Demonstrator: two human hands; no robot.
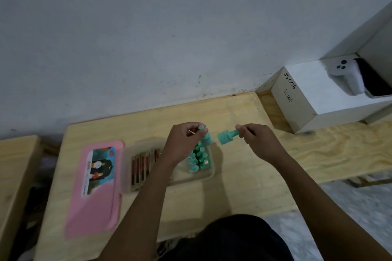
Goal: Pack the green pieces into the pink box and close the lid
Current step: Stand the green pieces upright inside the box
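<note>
Your left hand [186, 142] and right hand [257, 141] each pinch a mint-green stamp-shaped piece [227, 136] over the box [209, 172]

Dim, flat indoor light is falling from above, leaving the grey plastered wall [148, 27] murky and bluish. Soft, faint shadows are pooling under the two hands on the pale wooden tabletop [233, 186]. The wide lens is bending straight edges toward the corners. Fine detail is smearing throughout, and the dark clothing at the near edge is losing all texture.
</note>
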